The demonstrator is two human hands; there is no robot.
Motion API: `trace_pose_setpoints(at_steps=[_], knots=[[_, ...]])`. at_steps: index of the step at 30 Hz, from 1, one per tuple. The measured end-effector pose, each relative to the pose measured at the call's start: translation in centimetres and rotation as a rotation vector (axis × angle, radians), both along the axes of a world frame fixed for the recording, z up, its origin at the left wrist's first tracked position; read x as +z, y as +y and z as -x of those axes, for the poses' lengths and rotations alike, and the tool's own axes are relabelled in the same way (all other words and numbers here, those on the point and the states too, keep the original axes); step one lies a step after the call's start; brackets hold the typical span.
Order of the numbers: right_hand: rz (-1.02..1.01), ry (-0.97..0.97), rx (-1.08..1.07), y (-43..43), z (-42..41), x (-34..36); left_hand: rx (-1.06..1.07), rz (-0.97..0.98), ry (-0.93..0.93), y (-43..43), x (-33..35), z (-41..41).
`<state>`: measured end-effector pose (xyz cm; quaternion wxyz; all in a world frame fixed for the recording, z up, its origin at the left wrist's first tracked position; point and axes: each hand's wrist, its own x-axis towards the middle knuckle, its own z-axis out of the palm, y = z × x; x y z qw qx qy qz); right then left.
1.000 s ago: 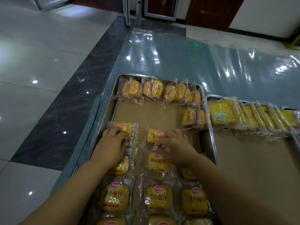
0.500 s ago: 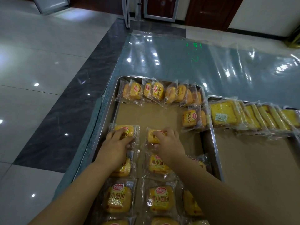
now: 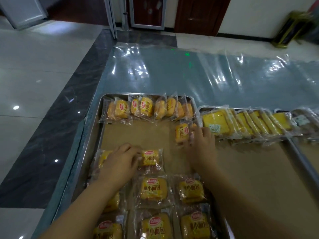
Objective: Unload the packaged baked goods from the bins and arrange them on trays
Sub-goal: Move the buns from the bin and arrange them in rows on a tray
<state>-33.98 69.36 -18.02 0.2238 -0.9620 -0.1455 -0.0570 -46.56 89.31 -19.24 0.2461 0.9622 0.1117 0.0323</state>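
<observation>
A metal tray (image 3: 94, 133) lined with brown paper holds wrapped yellow small-bread packets. One row stands on edge along its far side (image 3: 146, 107), and flat rows lie at the near end (image 3: 153, 188). My left hand (image 3: 120, 161) lies over one flat packet (image 3: 102, 157), with its fingertips gripping the left edge of the packet beside it (image 3: 151, 157). My right hand (image 3: 202, 144) holds an upright packet (image 3: 181, 132) by the tray's far right side.
A second tray (image 3: 303, 159) on the right carries a row of wrapped sliced-cake packets (image 3: 215, 123) leaning along its far edge. Both trays sit on a table under shiny clear plastic (image 3: 189, 75). Tiled floor lies to the left, with doors beyond.
My right hand left the flat packet in the middle and moved up-right to the upright packet. My left hand shifted right, onto the edge of that middle packet. The view tilted upward.
</observation>
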Motion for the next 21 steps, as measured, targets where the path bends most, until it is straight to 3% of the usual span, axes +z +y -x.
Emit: trace_pose_setpoints(at_steps=[3,7,12,21], knots=[[0.126,0.164,-0.148,-1.2,-2.5,0.2,-0.045,0.038,0.021,-1.0,0.0,-2.4],[0.118,0.254,-0.088,-1.4,-3.9,0.0,-0.093,0.091,0.039,-2.5,-0.3,-5.9],[-0.118,0.301,-0.016,-2.2,-4.4,0.0,-0.068,0.171,0.072,-3.9,-0.5,-8.6],[-0.394,0.584,0.138,-4.1,-4.7,1.1,-0.031,0.490,0.209,-6.5,-1.1,-9.9]])
